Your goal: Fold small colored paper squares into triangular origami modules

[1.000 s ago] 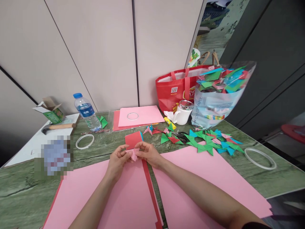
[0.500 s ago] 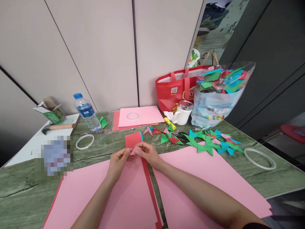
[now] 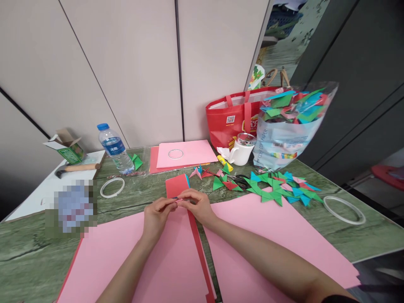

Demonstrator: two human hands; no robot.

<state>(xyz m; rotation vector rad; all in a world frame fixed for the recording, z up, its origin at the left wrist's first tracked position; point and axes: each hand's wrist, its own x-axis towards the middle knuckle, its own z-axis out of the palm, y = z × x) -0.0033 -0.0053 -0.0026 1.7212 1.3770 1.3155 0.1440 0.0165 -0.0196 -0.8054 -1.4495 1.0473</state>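
Note:
My left hand (image 3: pixel 157 215) and my right hand (image 3: pixel 196 204) meet over the middle of the table, fingers pinched together on a small folded pink paper piece (image 3: pixel 179 200), of which only a thin edge shows between the fingertips. Just behind the hands lies a small stack of red paper squares (image 3: pixel 176 184). Under my forearms lie large pink sheets (image 3: pixel 277 240) with a red sheet edge (image 3: pixel 198 248) between them.
Green, blue and pink folded triangles (image 3: pixel 277 189) and scissors (image 3: pixel 240 180) lie to the right. Behind stand a clear bag of folded pieces (image 3: pixel 288 126), a red tote (image 3: pixel 233 115) and a white jar (image 3: pixel 242 149). Tape rings (image 3: pixel 112 187), (image 3: pixel 344 209), a water bottle (image 3: pixel 113 147) and a hammer (image 3: pixel 77 168) are around.
The pink piece, seen open and drooping between the fingers earlier, is now pressed flat and nearly hidden. Both hands closed together and rose slightly toward the red stack.

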